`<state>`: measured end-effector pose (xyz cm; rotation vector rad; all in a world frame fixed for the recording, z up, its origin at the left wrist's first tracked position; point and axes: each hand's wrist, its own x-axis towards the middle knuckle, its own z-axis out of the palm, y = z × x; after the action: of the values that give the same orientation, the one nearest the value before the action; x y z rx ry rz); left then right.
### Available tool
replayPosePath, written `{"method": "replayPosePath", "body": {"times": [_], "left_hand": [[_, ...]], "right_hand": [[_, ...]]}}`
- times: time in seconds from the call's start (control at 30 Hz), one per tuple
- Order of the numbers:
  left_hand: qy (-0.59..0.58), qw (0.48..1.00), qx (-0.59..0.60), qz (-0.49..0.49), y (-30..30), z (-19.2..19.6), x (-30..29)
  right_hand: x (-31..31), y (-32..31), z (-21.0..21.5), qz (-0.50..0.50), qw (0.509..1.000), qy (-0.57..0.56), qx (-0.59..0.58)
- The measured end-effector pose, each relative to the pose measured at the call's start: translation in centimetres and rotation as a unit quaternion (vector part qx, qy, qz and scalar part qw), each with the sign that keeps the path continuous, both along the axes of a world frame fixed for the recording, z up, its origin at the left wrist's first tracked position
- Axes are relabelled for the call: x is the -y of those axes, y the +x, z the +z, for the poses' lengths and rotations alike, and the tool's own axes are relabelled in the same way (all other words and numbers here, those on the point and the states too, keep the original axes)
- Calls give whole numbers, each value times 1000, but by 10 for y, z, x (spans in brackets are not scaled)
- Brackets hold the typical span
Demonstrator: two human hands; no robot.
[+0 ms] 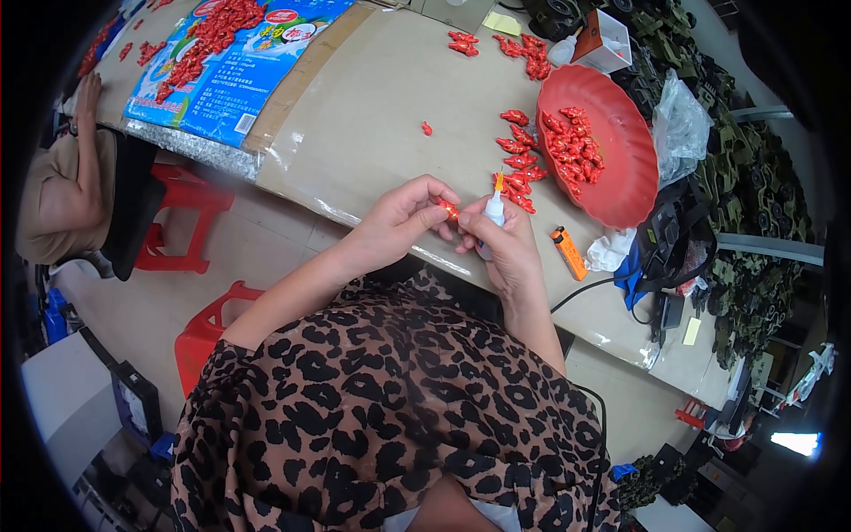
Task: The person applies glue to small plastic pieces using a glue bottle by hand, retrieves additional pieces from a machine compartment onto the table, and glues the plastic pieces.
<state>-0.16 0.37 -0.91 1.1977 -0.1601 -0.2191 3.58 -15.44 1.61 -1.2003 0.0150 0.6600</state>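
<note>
Head: I see small glossy red piece (449, 211) left of white plastic bottle (495, 211).
Left grip (403, 215): pinching the piece.
Right grip (510, 244): wrapped around bottle, orange nozzle (499, 183) pointing forward.

The work area contains one red scalloped bowl (625, 151), one orange lighter (569, 253), one yellow-tipped bottle (494, 211) and two yellow paper slips (503, 23). Of the small red pieces (448, 211), one is held and one lies isolated mid-table; the overlapping pieces in the bowl cannot be counted.

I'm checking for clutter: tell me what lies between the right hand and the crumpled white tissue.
An orange lighter lies between the right hand and the tissue, in the head view.
</note>
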Motion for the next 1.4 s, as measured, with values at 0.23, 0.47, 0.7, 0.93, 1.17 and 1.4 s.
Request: {"method": "replayPosePath", "body": {"times": [0.23, 0.47, 0.7, 0.93, 1.17, 1.4], "left_hand": [[23, 999, 26, 10, -2, -2, 0], [40, 998, 52, 22, -4, 1, 1], [77, 994, 78, 23, -5, 2, 0], [126, 987, 98, 31, -6, 0, -1], [81, 992, 87, 41, -4, -2, 3], [51, 992, 108, 44, -4, -2, 4]], "right_hand": [[2, 2, 1, 24, 999, -16, -17], [2, 5, 5, 39, 999, -14, -28], [4, 6, 2, 44, 999, -11, -30], [3, 4, 0, 37, 999, -11, -22], [5, -8, -8, -29, 997, 2, 69], [11, -13, -15, -37, 992, 44, 114]]}}
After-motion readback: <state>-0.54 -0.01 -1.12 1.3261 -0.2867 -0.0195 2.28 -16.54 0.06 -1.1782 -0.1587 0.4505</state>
